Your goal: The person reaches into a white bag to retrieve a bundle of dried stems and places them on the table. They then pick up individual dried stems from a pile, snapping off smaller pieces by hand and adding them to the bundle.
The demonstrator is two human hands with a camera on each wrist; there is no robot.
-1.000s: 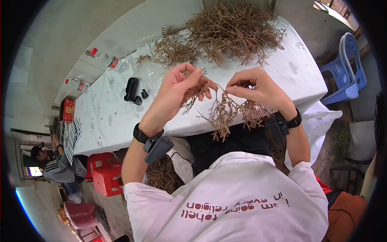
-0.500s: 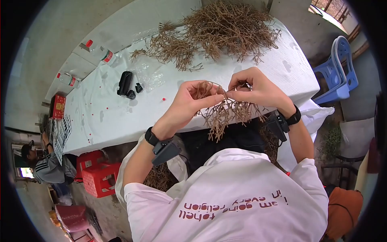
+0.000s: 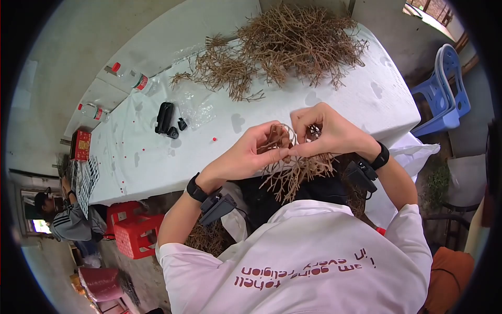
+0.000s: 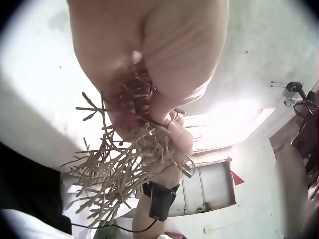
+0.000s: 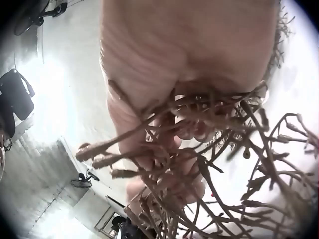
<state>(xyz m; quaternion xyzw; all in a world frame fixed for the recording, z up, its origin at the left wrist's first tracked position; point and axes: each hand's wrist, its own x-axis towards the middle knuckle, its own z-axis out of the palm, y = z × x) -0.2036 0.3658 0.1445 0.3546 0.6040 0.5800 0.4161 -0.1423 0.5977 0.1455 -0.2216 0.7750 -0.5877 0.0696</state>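
A bunch of dry, brown, forked twigs (image 3: 295, 180) hangs between my two hands over the table's near edge. My left hand (image 3: 251, 152) grips part of the bunch, its thumb stretched toward the right hand. With thumb and curled fingers, my right hand (image 3: 329, 131) pinches the twigs from the other side. Both thumb tips meet at the stems, and one thin stem arches up in a loop above them. In the left wrist view the twigs (image 4: 109, 169) fan out below the palm. Stems (image 5: 199, 174) cross under the right palm in the right wrist view; fingers partly hide them.
A large twig pile (image 3: 303, 42) lies at the back of the white-covered table (image 3: 361, 104). Left of it are a black case (image 3: 164, 116), a plastic bottle (image 3: 133, 77) and a red bead (image 3: 214, 139). Red stools (image 3: 136, 235), blue chairs (image 3: 444, 94) and another person (image 3: 73, 220) are around.
My left hand has come down and toward the right hand, and the thumbs now meet. The bunch is gathered closer, with a stem bent into a loop.
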